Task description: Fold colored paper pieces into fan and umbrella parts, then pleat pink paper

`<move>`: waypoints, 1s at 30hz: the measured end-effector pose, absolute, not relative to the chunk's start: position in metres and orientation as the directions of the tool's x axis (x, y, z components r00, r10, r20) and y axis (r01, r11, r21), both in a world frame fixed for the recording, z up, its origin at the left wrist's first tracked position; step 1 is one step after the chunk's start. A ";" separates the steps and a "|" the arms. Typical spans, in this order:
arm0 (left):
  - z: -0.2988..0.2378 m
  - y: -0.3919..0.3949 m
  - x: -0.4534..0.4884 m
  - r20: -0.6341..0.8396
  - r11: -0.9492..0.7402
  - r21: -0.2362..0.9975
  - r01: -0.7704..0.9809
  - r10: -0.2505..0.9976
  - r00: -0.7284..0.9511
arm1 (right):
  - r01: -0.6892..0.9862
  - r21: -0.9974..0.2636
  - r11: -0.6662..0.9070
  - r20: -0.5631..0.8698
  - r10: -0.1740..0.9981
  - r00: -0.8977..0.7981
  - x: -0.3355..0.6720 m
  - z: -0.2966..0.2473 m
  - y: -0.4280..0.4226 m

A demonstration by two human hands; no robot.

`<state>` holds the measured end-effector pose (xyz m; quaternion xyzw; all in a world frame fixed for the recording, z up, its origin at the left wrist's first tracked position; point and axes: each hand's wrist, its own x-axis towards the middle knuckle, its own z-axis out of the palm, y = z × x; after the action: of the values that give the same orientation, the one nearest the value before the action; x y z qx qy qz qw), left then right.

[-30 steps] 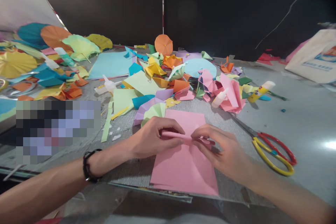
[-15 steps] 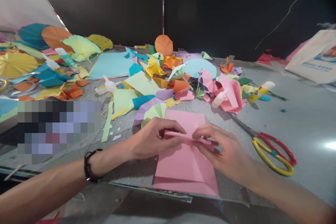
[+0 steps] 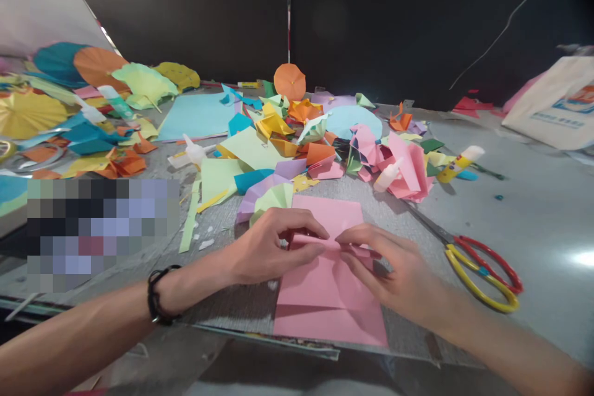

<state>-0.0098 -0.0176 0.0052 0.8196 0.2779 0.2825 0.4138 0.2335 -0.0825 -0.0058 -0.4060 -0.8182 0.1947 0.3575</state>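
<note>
Both hands pinch a narrow folded strip of pink paper [image 3: 330,244] just above the table. My left hand [image 3: 273,244] has its thumb below and fingers above the strip's left part. My right hand [image 3: 390,260] grips the right part between thumb and fingertips. Beneath lies a sheet of pink paper [image 3: 331,325], its near end close to the table's front edge; whether it joins the strip is hidden by my hands. Scissors [image 3: 482,270] with one red and one yellow handle lie right of my right hand, blades pointing toward the far left.
Coloured paper scraps [image 3: 250,145] are heaped across the table's middle. A glue stick [image 3: 461,164] and a small white bottle [image 3: 387,176] lie among them at right. Paper fans [image 3: 99,69] fill the far left. A printed bag [image 3: 552,105] stands at the far right.
The folded strip has tilted slightly between my fingers, and my right fingertips have shifted a little to the left. Both hands keep their pinch.
</note>
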 end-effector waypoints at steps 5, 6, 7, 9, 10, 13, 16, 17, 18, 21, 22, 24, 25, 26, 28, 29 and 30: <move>0.006 -0.017 -0.010 0.208 -0.477 0.854 0.208 0.679 0.704 | 0.510 -0.599 0.617 0.464 0.787 -0.407 0.235 -0.009 -0.082; 0.006 -0.017 -0.010 0.203 -0.475 0.855 0.208 0.676 0.709 | 0.504 -0.598 0.623 0.477 0.782 -0.401 0.235 -0.009 -0.082; 0.006 -0.017 -0.010 0.205 -0.479 0.852 0.209 0.674 0.710 | 0.504 -0.598 0.623 0.480 0.782 -0.396 0.235 -0.009 -0.082; 0.006 -0.017 -0.010 0.228 -0.497 0.843 0.204 0.675 0.702 | 0.515 -0.599 0.613 0.465 0.790 -0.401 0.234 -0.009 -0.082; 0.006 -0.017 -0.010 0.240 -0.504 0.840 0.199 0.675 0.698 | 0.521 -0.598 0.609 0.454 0.793 -0.407 0.234 -0.009 -0.082; 0.005 -0.017 -0.010 0.238 -0.497 0.846 0.194 0.677 0.696 | 0.522 -0.593 0.613 0.455 0.790 -0.411 0.235 -0.010 -0.081; 0.004 -0.016 -0.010 0.205 -0.472 0.857 0.206 0.679 0.705 | 0.515 -0.594 0.618 0.477 0.786 -0.394 0.235 -0.011 -0.081; 0.004 -0.016 -0.010 0.206 -0.474 0.856 0.207 0.680 0.704 | 0.517 -0.595 0.616 0.474 0.788 -0.394 0.235 -0.010 -0.081; 0.004 -0.016 -0.010 0.214 -0.481 0.852 0.206 0.680 0.701 | 0.518 -0.594 0.615 0.467 0.788 -0.400 0.235 -0.010 -0.081; 0.004 -0.017 -0.010 0.254 -0.510 0.838 0.194 0.679 0.688 | 0.508 -0.591 0.627 0.459 0.779 -0.427 0.235 -0.009 -0.080; 0.004 -0.017 -0.010 0.260 -0.514 0.836 0.191 0.679 0.687 | 0.503 -0.591 0.631 0.463 0.776 -0.428 0.235 -0.009 -0.080; 0.005 -0.017 -0.010 0.260 -0.513 0.838 0.187 0.676 0.689 | 0.502 -0.596 0.627 0.473 0.779 -0.412 0.234 -0.009 -0.080; 0.005 -0.018 -0.010 0.257 -0.509 0.841 0.185 0.676 0.690 | 0.505 -0.598 0.622 0.475 0.783 -0.402 0.234 -0.008 -0.080; 0.005 -0.018 -0.010 0.254 -0.504 0.844 0.184 0.678 0.690 | 0.508 -0.598 0.620 0.478 0.785 -0.395 0.234 -0.008 -0.081; 0.005 -0.018 -0.011 0.257 -0.496 0.849 0.179 0.685 0.682 | 0.513 -0.594 0.620 0.478 0.785 -0.395 0.233 -0.007 -0.082; 0.005 -0.018 -0.011 0.262 -0.496 0.850 0.177 0.690 0.675 | 0.514 -0.592 0.620 0.474 0.784 -0.400 0.233 -0.006 -0.082; 0.005 -0.018 -0.011 0.270 -0.499 0.849 0.177 0.695 0.666 | 0.512 -0.594 0.621 0.470 0.784 -0.405 0.233 -0.006 -0.083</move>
<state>-0.0108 -0.0178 0.0047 0.8094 0.2694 0.3070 0.4220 0.2331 -0.0826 -0.0057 -0.3960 -0.8184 0.1813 0.3749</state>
